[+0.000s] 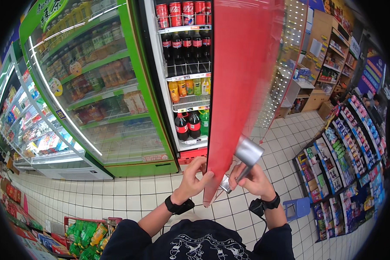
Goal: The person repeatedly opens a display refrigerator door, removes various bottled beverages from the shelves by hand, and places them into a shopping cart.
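Observation:
A red-edged glass door [234,81] of a drinks cooler stands swung out in front of me, seen nearly edge-on. My left hand [195,177] is at the door's lower left edge, fingers curled behind it and thumb on the red frame. On the door's other side, my right hand [253,180] has its fingers around a grey metal handle [248,151], partly blurred. Inside the cooler, cans [175,14] fill the top shelf, dark cola bottles [187,44] the one below. Juice bottles [182,87] stand lower, above large cola bottles [182,126] and a green bottle [204,122].
A closed green-framed cooler [94,97] adjoins on the left. At the lower left a red cart [66,221] holds green and orange bottles [84,234]. A blue stool [297,208] and a snack rack [341,162] stand on the right. White tiles [149,195] cover the floor.

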{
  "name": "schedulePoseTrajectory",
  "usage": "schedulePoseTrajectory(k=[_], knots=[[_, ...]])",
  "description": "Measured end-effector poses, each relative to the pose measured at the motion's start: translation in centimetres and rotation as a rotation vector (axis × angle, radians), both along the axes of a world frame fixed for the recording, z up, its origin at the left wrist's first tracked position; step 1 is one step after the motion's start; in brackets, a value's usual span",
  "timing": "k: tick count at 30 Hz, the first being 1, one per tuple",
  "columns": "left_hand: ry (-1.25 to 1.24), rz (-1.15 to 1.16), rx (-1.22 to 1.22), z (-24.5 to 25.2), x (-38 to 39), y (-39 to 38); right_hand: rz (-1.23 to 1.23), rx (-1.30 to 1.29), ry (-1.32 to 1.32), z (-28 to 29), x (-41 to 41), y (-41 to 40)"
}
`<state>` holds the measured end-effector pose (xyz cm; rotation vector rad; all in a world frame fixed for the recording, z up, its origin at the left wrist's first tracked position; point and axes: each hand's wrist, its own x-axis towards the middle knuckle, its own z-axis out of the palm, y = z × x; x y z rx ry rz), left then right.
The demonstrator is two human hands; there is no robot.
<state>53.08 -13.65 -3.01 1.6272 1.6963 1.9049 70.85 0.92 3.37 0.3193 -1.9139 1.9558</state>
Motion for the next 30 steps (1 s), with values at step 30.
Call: schedulePoseTrajectory(k=[30], knots=[[0.148, -1.230, -0.297, 0.7, 22.2, 15.1, -1.452, 0.090, -0.085, -9.1, 32.3, -1.8]])
